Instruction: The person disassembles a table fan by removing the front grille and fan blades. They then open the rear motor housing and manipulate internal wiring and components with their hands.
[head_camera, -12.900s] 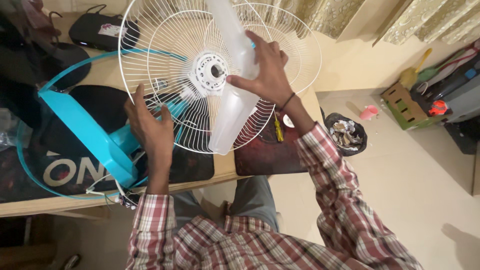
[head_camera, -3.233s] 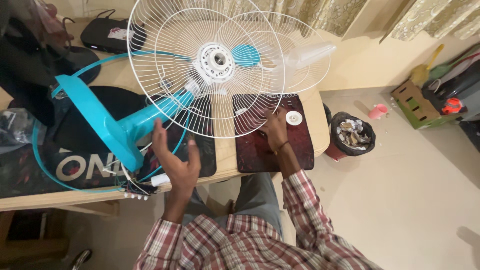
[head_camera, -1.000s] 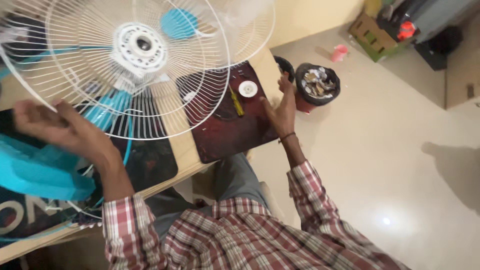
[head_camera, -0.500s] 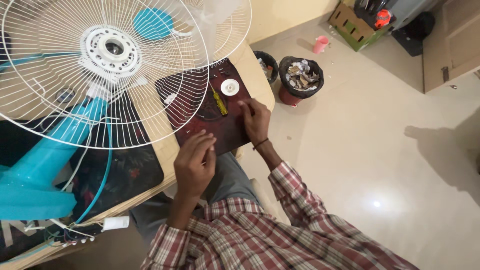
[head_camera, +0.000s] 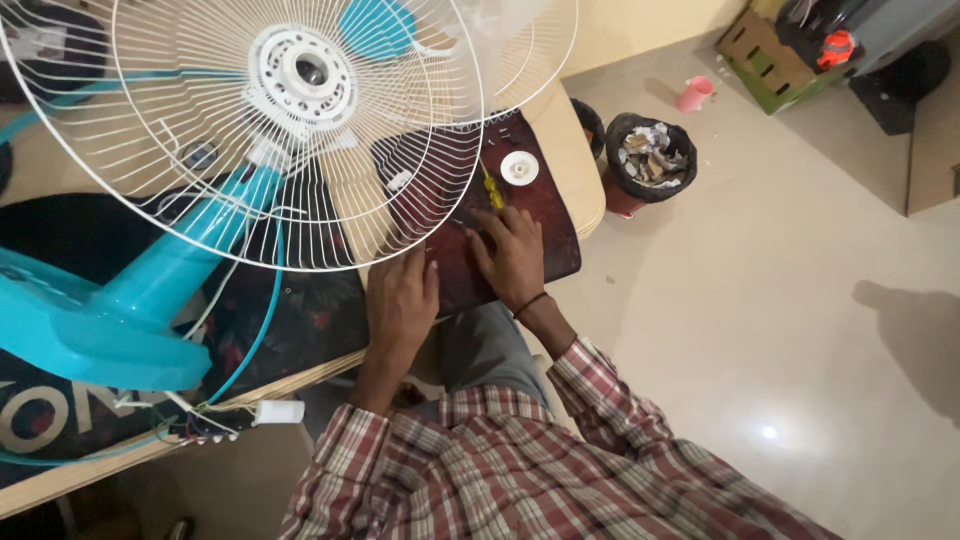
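**Both hands down on the dark red mat beside the fan**

At the far left a turquoise fan stand (head_camera: 150, 300) lies tilted across the table (head_camera: 570, 160), its base near the table's near edge, with loose wires and a small white plug (head_camera: 278, 412) hanging just beyond that edge. Above it a white wire fan guard (head_camera: 240, 130) fills the upper left of the view, with a round white hub (head_camera: 303, 72) at its centre and a turquoise piece (head_camera: 375, 28) showing through the wires on the far side.

Right of the stand, the left hand (head_camera: 402, 298) rests palm down at the near left edge of a dark red mat (head_camera: 545, 235), just under the lower rim of the guard; its fingers are held together and flat, gripping nothing that shows. Just beside it, the right hand (head_camera: 512, 255) lies on the mat with its fingers curled down onto the surface; whether they pinch something small I cannot tell. A dark band circles that wrist.

Just beyond the right fingertips lies a yellow-handled screwdriver (head_camera: 492, 190), and near it a white round cap (head_camera: 519, 168), both on the mat.

Further right, on the floor, stands a black bin (head_camera: 652, 155) full of scraps, then a pink cup (head_camera: 694, 94) and a cardboard box (head_camera: 770, 50).
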